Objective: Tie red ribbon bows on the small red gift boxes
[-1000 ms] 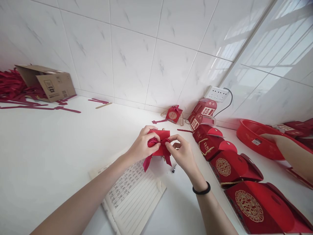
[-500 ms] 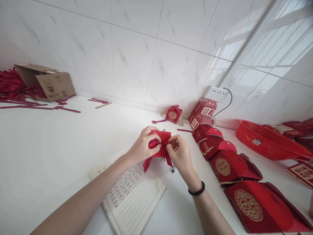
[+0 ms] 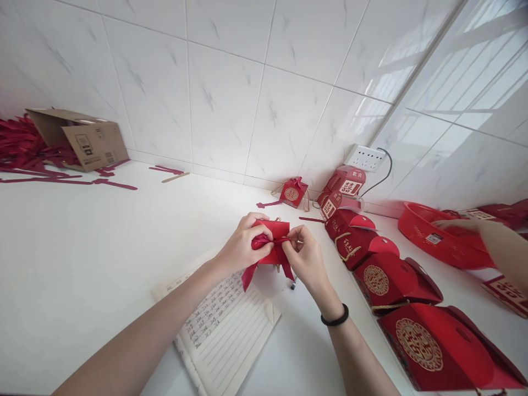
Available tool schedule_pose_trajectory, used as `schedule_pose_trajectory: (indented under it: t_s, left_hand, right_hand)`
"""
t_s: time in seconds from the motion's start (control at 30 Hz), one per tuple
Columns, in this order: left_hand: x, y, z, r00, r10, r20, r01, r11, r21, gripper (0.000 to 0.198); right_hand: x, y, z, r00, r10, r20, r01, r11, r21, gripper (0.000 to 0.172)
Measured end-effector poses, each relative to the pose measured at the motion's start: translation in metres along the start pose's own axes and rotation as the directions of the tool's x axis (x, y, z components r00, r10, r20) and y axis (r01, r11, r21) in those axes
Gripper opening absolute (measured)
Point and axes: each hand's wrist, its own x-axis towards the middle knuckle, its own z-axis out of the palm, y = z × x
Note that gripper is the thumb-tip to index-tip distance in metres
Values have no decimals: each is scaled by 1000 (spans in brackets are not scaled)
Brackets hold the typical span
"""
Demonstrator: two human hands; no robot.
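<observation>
1. On my feed from the head view, the small red paper box (image 3: 277, 227) is held just above the white countertop (image 3: 82, 247), between both hands. It sits over the far corner of a lined, handwritten paper sheet (image 3: 231, 330).
2. The left hand (image 3: 243, 245) is clenched around the box's near side. Its thumb presses a loop of the dark red satin ribbon (image 3: 247, 274) against the top, and one ribbon tail hangs free below the knuckles.
3. The right hand (image 3: 307, 256), with a black band (image 3: 335, 318) on its wrist, pinches the ribbon's other strand between thumb and forefinger, right at the knot. I cannot tell how tight the knot is, because the fingers cover it.
4. As I judge it, doing this well means the left thumb pins the loop flat while the right hand pulls level and gently. That way the knot seats in the middle of the top and the thin paper walls do not buckle. The hanging tail should stay clear of the pinch.
5. To the right, a row of larger red gift boxes with gold emblems (image 3: 388, 280) lies close beside the right forearm. A similar small box (image 3: 292, 192) stands at the tiled wall. Far left, a tipped brown cardboard carton (image 3: 88, 140) lies among loose red ribbons (image 3: 20, 151).
6. At the right edge, another person's hand (image 3: 457, 224) reaches into a red plastic basket (image 3: 433, 237), well apart from the two working hands.
</observation>
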Motion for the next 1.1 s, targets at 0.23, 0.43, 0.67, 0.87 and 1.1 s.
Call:
schedule_pose_trajectory:
  t_s: [0.23, 0.43, 0.67, 0.87, 1.1]
  left_hand:
    - [0, -1, 0, 1000, -5, -15, 5, 1000, 4, 4]
    - [0, 0, 0, 1000, -5, -29, 6, 1000, 20, 4]
    - [2, 0, -4, 995, 70, -69, -63, 994, 92, 7]
    - [7, -20, -4, 984, 134, -114, -119, 984, 136, 10]
    - [7, -13, -3, 987, 104, -119, -87, 987, 135, 13]
  right_hand:
    - [1, -7, -7, 995, 28, 98, -33, 998, 48, 13]
    - [2, -9, -10, 976, 77, 202, -133, 952, 277, 16]
    - [8, -13, -12, 936, 153, 318, -304, 808, 505, 29]
    - [18, -3, -11, 911, 151, 384, -368, 716, 593, 28]
    - [16, -3, -12, 886, 69, 458, -374, 689, 621, 27]
